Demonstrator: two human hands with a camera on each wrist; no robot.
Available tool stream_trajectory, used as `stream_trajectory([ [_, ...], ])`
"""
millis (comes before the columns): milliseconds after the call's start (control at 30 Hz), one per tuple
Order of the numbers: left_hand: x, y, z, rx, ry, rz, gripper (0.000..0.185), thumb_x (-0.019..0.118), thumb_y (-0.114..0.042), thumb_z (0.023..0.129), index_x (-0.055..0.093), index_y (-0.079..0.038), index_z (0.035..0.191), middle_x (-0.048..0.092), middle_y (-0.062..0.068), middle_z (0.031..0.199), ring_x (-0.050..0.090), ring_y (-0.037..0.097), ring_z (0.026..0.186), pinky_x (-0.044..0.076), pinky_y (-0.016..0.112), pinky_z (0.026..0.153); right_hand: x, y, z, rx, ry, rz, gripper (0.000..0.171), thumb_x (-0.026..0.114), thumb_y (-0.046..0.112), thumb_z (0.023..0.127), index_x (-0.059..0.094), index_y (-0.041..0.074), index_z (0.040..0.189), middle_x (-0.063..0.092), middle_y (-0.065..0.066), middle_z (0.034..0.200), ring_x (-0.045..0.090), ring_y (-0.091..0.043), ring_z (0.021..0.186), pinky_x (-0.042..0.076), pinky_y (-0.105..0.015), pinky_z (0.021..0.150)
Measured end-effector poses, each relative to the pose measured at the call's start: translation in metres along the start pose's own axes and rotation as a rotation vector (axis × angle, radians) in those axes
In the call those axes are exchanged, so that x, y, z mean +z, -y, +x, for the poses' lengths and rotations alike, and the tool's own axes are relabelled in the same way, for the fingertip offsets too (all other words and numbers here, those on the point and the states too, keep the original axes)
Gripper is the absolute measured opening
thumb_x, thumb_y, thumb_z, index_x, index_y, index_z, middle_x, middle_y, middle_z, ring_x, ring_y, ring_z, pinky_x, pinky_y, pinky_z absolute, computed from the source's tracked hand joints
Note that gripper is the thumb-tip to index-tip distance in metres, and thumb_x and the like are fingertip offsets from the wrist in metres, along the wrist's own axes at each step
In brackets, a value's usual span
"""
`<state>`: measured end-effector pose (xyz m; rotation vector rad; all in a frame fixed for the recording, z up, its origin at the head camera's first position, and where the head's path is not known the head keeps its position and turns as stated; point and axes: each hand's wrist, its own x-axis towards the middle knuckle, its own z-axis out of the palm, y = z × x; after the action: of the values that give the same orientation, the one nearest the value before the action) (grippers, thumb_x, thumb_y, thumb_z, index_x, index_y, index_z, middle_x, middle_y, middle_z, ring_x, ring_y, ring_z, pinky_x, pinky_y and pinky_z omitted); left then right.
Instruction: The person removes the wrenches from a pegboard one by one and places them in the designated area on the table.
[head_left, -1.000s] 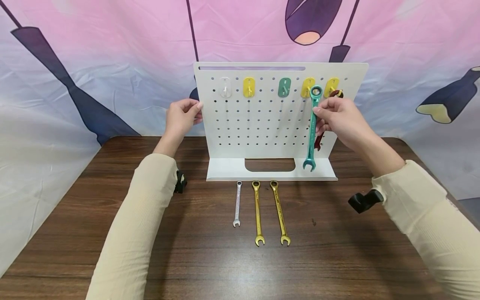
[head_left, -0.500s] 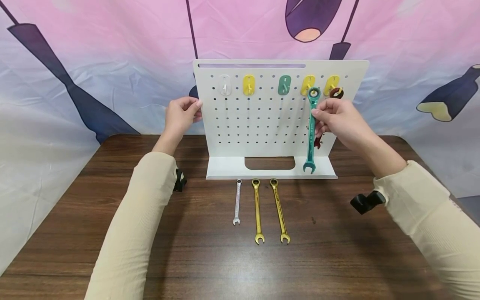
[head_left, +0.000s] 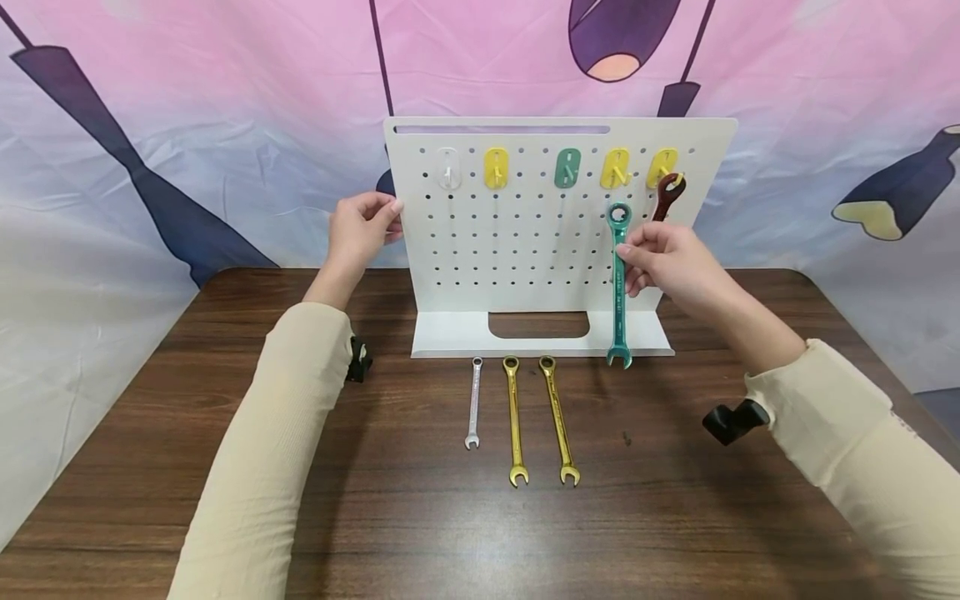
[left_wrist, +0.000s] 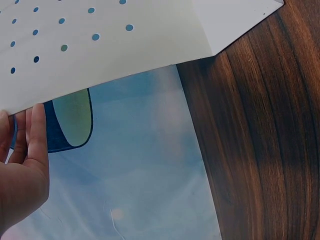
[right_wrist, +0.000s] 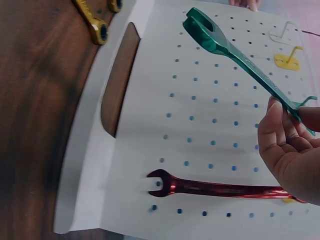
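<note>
My right hand [head_left: 671, 265] pinches a green combination wrench [head_left: 618, 287] by its upper shank, ring end up, in front of the white pegboard [head_left: 525, 250]. In the right wrist view the wrench's open end points away from the fingers. My left hand [head_left: 362, 232] pinches the pegboard's left edge between thumb and fingers. A red wrench [right_wrist: 220, 189] hangs by its ring from the rightmost yellow hook [head_left: 663, 167], partly hidden behind my right hand in the head view. Bare hooks beside it are yellow [head_left: 617, 169], green [head_left: 567, 168], another yellow [head_left: 496, 168] and white [head_left: 448, 169].
On the brown wooden table [head_left: 420, 525], before the board's base, lie a small silver wrench [head_left: 474, 404] and two gold wrenches, one left [head_left: 514, 421] and one right [head_left: 558, 421]. A patterned cloth [head_left: 225, 125] hangs behind the table.
My right hand has lowered the green wrench from near the right-hand hooks, moving it slightly left. The red wrench's ring now shows more fully on its hook. My left hand stays at the board's edge.
</note>
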<state>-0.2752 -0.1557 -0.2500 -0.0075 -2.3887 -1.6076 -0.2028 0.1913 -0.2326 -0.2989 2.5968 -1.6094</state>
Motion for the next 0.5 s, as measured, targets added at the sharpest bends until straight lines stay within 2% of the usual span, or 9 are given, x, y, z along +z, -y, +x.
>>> stream_trajectory([
  [500,0.000,-0.002,-0.001,-0.006,-0.003,-0.016,0.028,0.057,-0.022,0.091,0.062,0.004,0.100,0.059,0.005,0.081,0.059,0.012,0.075,0.056,0.023,0.074,0.017,-0.041,-0.010,0.065,0.126,0.032,0.017,0.046,0.007,0.097,0.047,-0.010,0.097,0.058,-0.009,0.072,0.058,-0.016,0.059,0.057,-0.033,0.060],
])
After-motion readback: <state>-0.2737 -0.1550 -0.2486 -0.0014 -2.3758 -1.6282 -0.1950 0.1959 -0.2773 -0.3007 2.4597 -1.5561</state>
